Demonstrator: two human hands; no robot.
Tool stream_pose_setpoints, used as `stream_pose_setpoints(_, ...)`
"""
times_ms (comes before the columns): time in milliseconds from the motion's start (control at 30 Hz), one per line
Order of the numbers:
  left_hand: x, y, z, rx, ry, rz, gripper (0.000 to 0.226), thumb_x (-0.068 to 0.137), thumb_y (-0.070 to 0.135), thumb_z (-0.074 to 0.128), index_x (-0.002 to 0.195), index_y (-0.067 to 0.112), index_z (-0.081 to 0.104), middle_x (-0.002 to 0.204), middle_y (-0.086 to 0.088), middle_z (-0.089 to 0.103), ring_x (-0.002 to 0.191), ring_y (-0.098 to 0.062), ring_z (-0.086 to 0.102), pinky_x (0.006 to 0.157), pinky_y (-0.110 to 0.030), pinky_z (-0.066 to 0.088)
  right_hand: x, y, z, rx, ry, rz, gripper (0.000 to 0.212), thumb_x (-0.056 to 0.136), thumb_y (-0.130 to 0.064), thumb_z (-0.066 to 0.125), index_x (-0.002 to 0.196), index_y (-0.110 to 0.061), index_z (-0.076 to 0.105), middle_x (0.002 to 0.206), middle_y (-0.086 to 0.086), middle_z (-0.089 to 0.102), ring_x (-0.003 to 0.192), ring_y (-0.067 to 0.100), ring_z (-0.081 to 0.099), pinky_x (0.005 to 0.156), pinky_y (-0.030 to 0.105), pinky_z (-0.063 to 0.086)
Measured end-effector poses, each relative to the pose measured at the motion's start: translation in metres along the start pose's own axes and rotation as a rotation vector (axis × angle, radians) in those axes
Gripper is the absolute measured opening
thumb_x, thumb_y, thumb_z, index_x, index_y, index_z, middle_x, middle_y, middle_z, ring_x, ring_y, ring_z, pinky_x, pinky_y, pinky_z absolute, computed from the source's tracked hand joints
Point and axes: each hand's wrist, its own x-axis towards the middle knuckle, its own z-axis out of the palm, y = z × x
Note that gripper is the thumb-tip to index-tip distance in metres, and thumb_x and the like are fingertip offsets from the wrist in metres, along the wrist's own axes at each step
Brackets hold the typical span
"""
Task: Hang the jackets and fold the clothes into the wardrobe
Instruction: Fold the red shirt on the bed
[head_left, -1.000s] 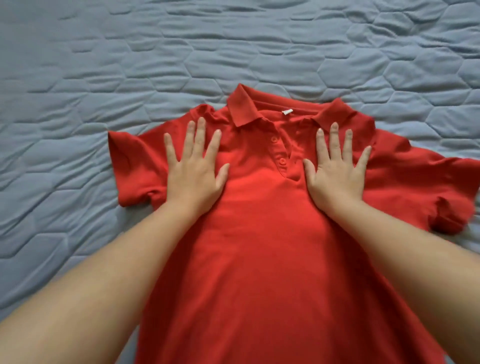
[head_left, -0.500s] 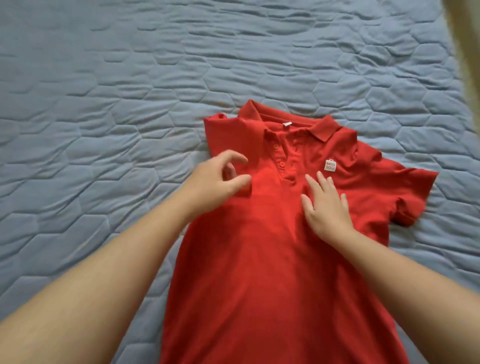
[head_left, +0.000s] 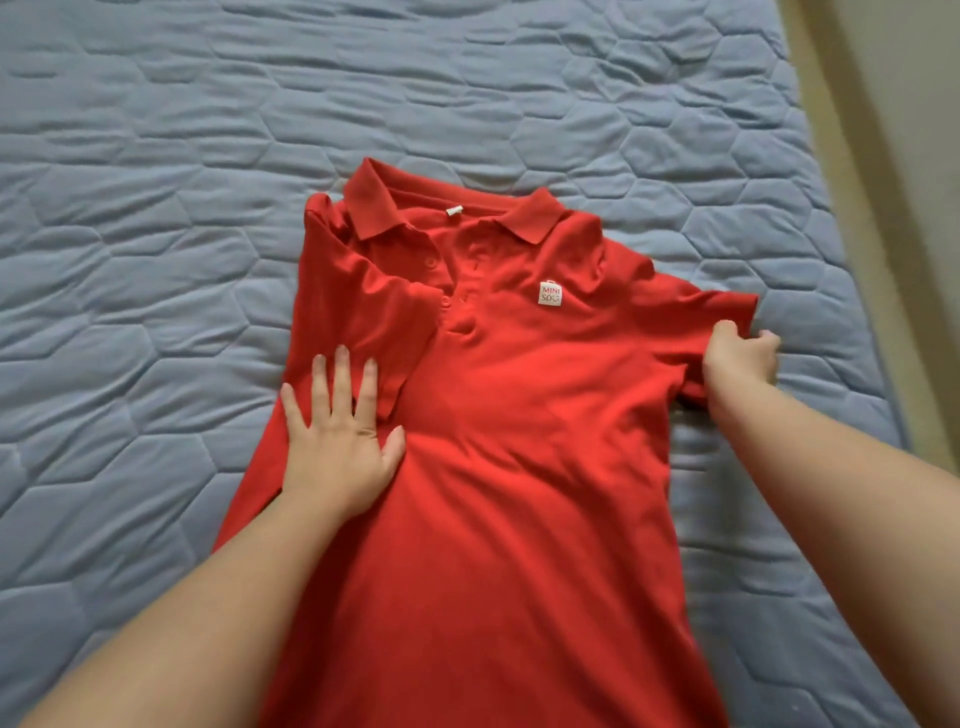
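A red polo shirt (head_left: 519, 415) lies face up on the bed, collar away from me, with a small white logo patch on its chest. Its left sleeve is folded inward over the chest. My left hand (head_left: 340, 441) lies flat with fingers spread on that folded edge, pressing it down. My right hand (head_left: 740, 353) grips the hem of the right sleeve, which still spreads out to the side.
The shirt rests on a blue-grey quilted mattress (head_left: 156, 260) that fills most of the view. The mattress's right edge and a beige floor strip (head_left: 883, 182) run down the right side.
The left sleeve got folded over the chest and my left hand flattened onto it. My right hand left the chest, moved out right and took hold of the right sleeve.
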Motion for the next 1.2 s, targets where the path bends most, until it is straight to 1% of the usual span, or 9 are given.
stream_pose_setpoints(67,0.002,0.0,0.003,-0.007,0.0,0.005,0.087,0.086,0.051,0.051,0.152,0.013,0.01,0.159,-0.015,-0.001,0.145,-0.036,-0.001,0.111,-0.06,0.001,0.013,0.002,-0.007,0.114,-0.046,0.071,0.045,0.09,-0.03,0.046,0.132,-0.01,0.045,0.131,0.014,0.052,0.115,0.03,0.052,0.095,0.035,0.039)
stream_pose_setpoints(167,0.003,0.0,0.004,0.011,-0.019,-0.003,0.088,0.087,0.052,0.052,0.152,0.013,0.008,0.159,-0.015,-0.003,0.145,-0.035,-0.002,0.111,-0.06,0.0,0.018,0.005,-0.017,0.41,-0.304,0.168,0.009,0.092,-0.026,0.051,0.094,-0.017,0.054,0.085,0.006,0.059,0.07,0.019,0.057,0.063,0.031,0.051)
stream_pose_setpoints(300,0.003,0.002,0.002,0.023,-0.042,-0.027,0.087,0.089,0.055,0.044,0.152,0.015,0.0,0.159,-0.012,-0.01,0.145,-0.033,-0.008,0.112,-0.059,-0.003,0.007,0.011,-0.027,0.427,-0.593,0.266,0.007,0.092,-0.017,0.055,0.086,-0.016,0.058,0.053,-0.003,0.066,0.044,0.01,0.062,0.042,0.027,0.054)
stream_pose_setpoints(433,0.006,0.004,-0.003,0.036,-0.127,-0.057,0.085,0.09,0.058,0.035,0.151,0.018,-0.009,0.157,-0.01,-0.019,0.144,-0.031,-0.015,0.112,-0.057,-0.005,-0.004,0.001,-0.038,0.654,-0.454,0.108,0.012,0.087,-0.005,0.057,0.084,-0.016,0.058,0.065,-0.001,0.062,0.052,0.01,0.057,0.052,0.028,0.05)
stream_pose_setpoints(600,0.002,0.008,-0.024,-0.04,-0.136,-0.06,0.084,0.089,0.055,0.039,0.152,0.022,-0.005,0.158,-0.007,-0.015,0.145,-0.028,-0.012,0.114,-0.057,-0.001,-0.056,-0.031,-0.045,0.524,-1.064,-0.288,0.022,0.094,-0.024,0.05,0.112,-0.035,0.055,0.086,-0.003,0.063,0.068,0.009,0.059,0.06,0.023,0.046)
stream_pose_setpoints(800,-0.078,-0.016,-0.048,-0.246,0.035,-0.34,0.08,0.084,0.033,0.065,0.148,0.01,0.025,0.151,-0.019,0.029,0.137,-0.036,0.03,0.106,-0.057,0.026,-0.083,0.031,-0.039,-0.076,-0.606,-0.389,0.05,0.088,-0.017,0.064,0.133,-0.008,0.046,0.121,0.015,0.055,0.102,0.022,0.056,0.087,0.028,0.043)
stream_pose_setpoints(900,-0.118,-0.04,-0.041,-0.359,0.006,-0.442,0.062,0.081,0.021,0.071,0.133,0.0,0.044,0.125,-0.025,0.052,0.114,-0.042,0.05,0.092,-0.053,0.041,-0.091,0.084,-0.05,-0.249,-0.654,-0.295,0.05,0.085,-0.019,0.068,0.128,-0.004,0.048,0.123,0.018,0.058,0.112,0.029,0.055,0.096,0.033,0.041)
stream_pose_setpoints(1100,-0.176,-0.067,-0.031,-0.807,-0.231,-0.675,0.024,0.088,0.017,0.066,0.105,0.001,0.064,0.106,-0.022,0.067,0.098,-0.032,0.062,0.08,-0.037,0.043,-0.117,0.153,-0.083,-0.434,-0.796,-0.212,0.023,0.089,-0.017,0.064,0.104,0.0,0.067,0.095,0.016,0.07,0.077,0.022,0.062,0.066,0.03,0.042)
stream_pose_setpoints(1200,-0.21,-0.073,-0.031,-0.768,-0.273,-0.674,0.023,0.09,0.015,0.063,0.1,-0.005,0.067,0.1,-0.024,0.069,0.096,-0.034,0.063,0.074,-0.035,0.041,-0.129,0.18,-0.108,-0.475,-0.726,-0.248,0.025,0.094,-0.016,0.058,0.103,0.005,0.069,0.104,0.023,0.069,0.094,0.026,0.063,0.073,0.033,0.042)
